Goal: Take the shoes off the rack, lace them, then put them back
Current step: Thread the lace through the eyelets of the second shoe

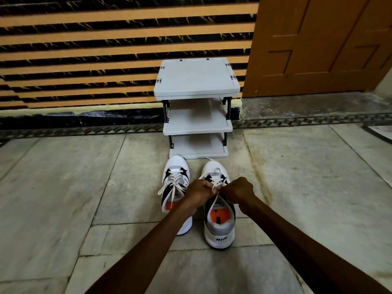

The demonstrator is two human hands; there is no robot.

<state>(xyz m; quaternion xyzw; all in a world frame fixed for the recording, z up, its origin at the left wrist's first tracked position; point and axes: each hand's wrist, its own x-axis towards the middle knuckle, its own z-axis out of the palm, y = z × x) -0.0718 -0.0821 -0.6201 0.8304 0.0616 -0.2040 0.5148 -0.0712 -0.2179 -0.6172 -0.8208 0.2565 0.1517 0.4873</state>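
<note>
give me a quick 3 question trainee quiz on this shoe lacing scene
1. True or false: the grey three-shelf plastic rack holds a shoe.
2. Which white-and-black sneaker are both hands working on?
A. left sneaker
B. right sneaker
3. Fill in: the left hand and right hand each pinch the white ____.

Key
1. False: both sneakers stand on the stone floor in front of the rack.
2. B
3. lace

Stone-tiled floor (63, 198) under two white sneakers (219, 219) side by side, grey rack (197, 126) just beyond.
</note>
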